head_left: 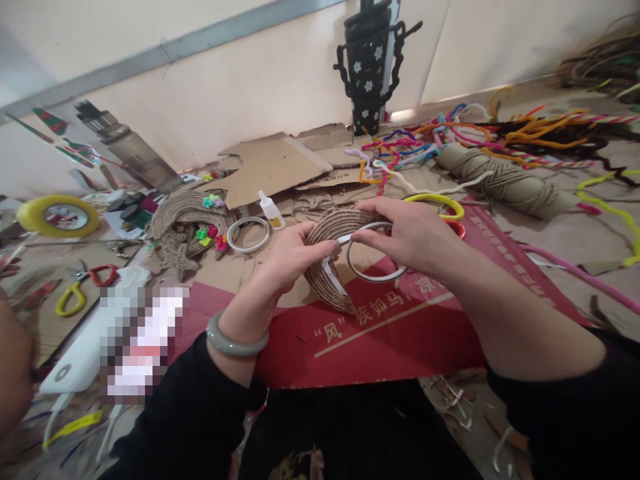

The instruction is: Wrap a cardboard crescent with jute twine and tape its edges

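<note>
A curved piece of coiled brown cord [323, 283] is pinched between the thumb and fingers of my left hand [295, 257]. White strips of tape lie along its face. In my right hand [405, 230] is a thin roll of white tape [373, 277], with its loose end reaching onto the cord piece between my thumbs. Both hands are closed, and the right fingers behind the roll and the cord are partly hidden. Below them lies a red printed cardboard sheet [420, 347]. Close to my left hand are a second tape ring [249, 249] and a small glue bottle [273, 212].
A finished-looking cord piece with coloured flowers [175, 210] lies left, near yellow-and-red scissors [80, 283] and a yellow tape roll [63, 217]. A black flowered tumbler [367, 80] stands by the wall. Cord wound on a spool [505, 180] and colourful fuzzy strands fill the right. Another person's arm [13, 367] shows at left.
</note>
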Tool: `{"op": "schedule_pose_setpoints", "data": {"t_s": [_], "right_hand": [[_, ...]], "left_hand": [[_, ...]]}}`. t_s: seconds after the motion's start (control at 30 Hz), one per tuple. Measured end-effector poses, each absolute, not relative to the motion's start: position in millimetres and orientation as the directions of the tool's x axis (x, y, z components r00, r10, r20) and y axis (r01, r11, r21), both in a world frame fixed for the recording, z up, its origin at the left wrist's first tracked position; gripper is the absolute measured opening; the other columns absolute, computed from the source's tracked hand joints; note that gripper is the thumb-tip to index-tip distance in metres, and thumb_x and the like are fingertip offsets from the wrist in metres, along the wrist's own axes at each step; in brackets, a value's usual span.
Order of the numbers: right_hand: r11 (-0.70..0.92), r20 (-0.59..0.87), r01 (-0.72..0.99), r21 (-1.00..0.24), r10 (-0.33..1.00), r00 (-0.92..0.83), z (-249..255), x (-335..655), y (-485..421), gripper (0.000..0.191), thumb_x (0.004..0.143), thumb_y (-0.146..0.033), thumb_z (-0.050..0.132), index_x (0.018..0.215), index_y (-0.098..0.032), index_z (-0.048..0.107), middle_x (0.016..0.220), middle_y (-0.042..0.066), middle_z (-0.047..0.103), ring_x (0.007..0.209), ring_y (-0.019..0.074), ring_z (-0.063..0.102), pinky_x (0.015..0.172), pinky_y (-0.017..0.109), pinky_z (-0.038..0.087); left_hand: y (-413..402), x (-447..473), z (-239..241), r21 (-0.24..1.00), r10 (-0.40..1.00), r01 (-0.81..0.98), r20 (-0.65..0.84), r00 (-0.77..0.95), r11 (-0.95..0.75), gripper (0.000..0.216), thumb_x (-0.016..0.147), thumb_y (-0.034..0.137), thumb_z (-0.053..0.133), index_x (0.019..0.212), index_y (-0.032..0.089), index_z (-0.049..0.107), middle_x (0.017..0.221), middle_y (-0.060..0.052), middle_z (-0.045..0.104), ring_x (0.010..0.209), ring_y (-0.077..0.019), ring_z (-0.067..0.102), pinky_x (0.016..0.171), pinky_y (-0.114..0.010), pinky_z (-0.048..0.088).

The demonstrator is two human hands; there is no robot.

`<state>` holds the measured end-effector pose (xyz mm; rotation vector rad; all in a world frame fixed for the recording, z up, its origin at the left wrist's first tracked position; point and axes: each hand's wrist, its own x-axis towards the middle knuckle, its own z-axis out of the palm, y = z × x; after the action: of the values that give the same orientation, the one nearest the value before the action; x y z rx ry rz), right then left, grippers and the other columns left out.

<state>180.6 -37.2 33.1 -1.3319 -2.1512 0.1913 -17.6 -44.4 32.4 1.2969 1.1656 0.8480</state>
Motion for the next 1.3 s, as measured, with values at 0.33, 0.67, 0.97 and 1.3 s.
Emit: {"op": "schedule_pose_setpoints", "data": {"t_s": [0.33,0.67,0.97,1.3], "right_hand": [[0.579,0.438,0.693,-0.429,0.804,-0.401,30.9,183.3,-37.6,0.036,0.084,-0.038,0.064,0.114,-0.017,0.068,0.104,0.01,0.074,0.083,0.0219,0.068,0.072,0.034,0.051],[0.664,0.622,0.609,-0.434,0.71,-0.33,29.6,183.5,-38.2,0.024,0.085,-0.028,0.064,0.108,-0.019,0.066,0.108,0.011,0.068,0.09,0.022,0.064,0.071,0.035,0.051],[0.696,0.638,0.611,-0.378,0.674,-0.373,30.4,181.3,-42.7,0.01,0.089,-0.025,0.058,0.087,-0.021,0.067,0.089,0.006,0.067,0.083,0.0187,0.064,0.072,0.032,0.05],[0.687,0.66,0.636,-0.353,0.664,-0.351,21.5,182.4,-38.2,0.003,0.085,-0.022,0.065,0.083,-0.02,0.066,0.079,0.002,0.07,0.07,0.015,0.062,0.062,0.027,0.043]], "left_hand": [[-46.6,-14.4,30.2,0.989,0.932,0.126,-0.119,0.343,0.079,0.015,0.071,0.027,0.07,0.068,0.014,0.062,0.059,0.001,0.062,0.051,-0.0085,0.054,0.054,-0.022,0.045],[-44.9,-14.0,31.3,0.994,0.979,0.101,-0.064,0.193,0.045,0.015,0.069,0.026,0.07,0.064,0.015,0.06,0.055,0.001,0.06,0.048,-0.0085,0.052,0.048,-0.021,0.039],[-41.9,-16.2,29.9,0.994,0.985,0.098,-0.057,0.164,0.041,0.016,0.067,0.027,0.07,0.065,0.016,0.06,0.056,0.0,0.06,0.049,-0.0089,0.052,0.048,-0.022,0.039],[-41.9,-15.9,30.1,0.989,0.98,0.125,-0.102,0.168,0.082,0.016,0.067,0.027,0.07,0.066,0.015,0.06,0.056,0.0,0.06,0.049,-0.0086,0.052,0.049,-0.022,0.041]]}}
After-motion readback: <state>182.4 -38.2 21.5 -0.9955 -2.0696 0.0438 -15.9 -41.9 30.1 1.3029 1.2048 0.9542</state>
